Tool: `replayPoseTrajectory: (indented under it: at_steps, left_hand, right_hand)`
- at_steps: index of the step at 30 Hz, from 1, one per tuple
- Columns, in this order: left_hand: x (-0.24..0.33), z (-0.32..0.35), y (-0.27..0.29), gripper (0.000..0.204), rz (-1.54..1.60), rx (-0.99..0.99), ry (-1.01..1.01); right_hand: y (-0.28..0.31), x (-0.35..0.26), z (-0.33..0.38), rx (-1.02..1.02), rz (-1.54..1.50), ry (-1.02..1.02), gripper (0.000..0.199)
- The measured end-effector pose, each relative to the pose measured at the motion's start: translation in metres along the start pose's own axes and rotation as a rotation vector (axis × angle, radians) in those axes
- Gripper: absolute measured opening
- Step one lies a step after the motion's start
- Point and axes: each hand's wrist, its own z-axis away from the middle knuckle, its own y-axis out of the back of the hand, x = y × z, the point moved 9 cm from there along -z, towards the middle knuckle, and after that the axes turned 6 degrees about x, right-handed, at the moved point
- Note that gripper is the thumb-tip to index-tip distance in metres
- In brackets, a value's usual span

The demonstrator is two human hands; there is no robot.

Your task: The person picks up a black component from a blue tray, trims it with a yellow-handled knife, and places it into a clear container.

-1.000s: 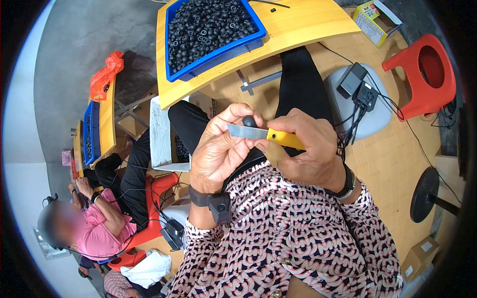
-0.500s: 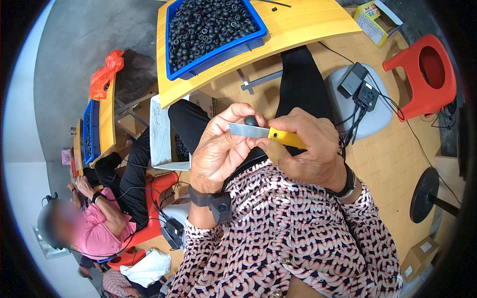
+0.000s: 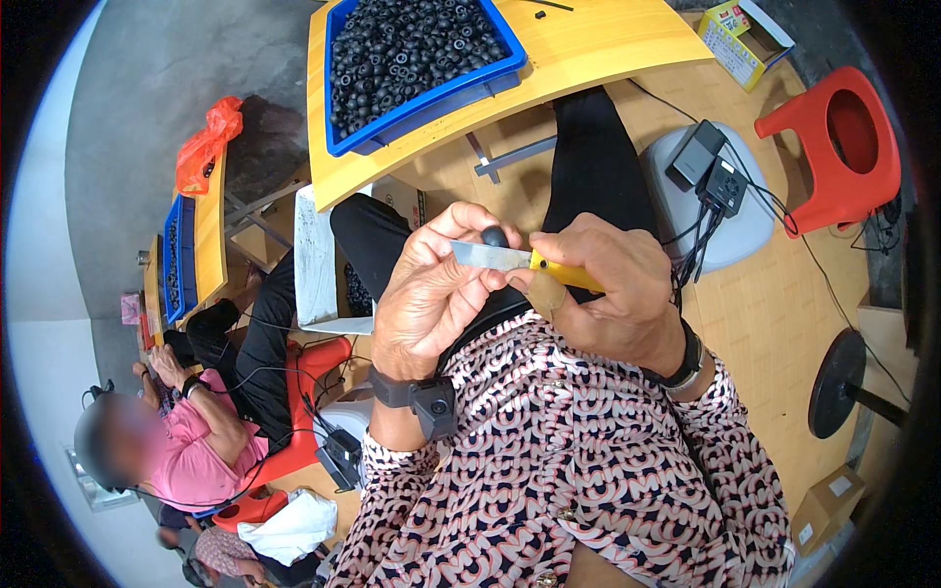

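My left hand is closed on a small round black rubber part, pinched between the fingertips. In my right hand is a knife with a yellow handle and a short flat metal blade. The blade lies across the left fingers, right beside the black part; whether its edge touches the part is hidden. My right thumb has a tan wrap on it. Both hands are close together above my lap.
A blue tray full of black rubber parts stands on the yellow table ahead. A white box with black parts is beside my left knee. At right are a grey stool carrying cabled devices and a red stool. Another person sits at left.
Both hands keep nearly the same place and hold. The knife blade and the black part have shifted only very slightly against each other.
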Motion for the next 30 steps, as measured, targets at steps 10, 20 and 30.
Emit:
replayPoseTrajectory:
  at_steps: [10, 20, 30]
  left_hand:
    - [-0.001, 0.001, 0.002, 0.023, -0.025, 0.074, 0.013]
    - [-0.001, 0.004, 0.006, 0.017, -0.087, 0.138, 0.003]
    - [-0.002, 0.006, -0.006, 0.018, 0.077, -0.044, 0.083]
  right_hand:
    - [-0.001, 0.006, 0.002, -0.001, -0.051, -0.033, 0.024]
    - [0.001, 0.012, 0.006, 0.023, 0.043, -0.036, 0.02]
    - [0.029, 0.095, 0.033, 0.119, -0.176, -0.658, 0.013]
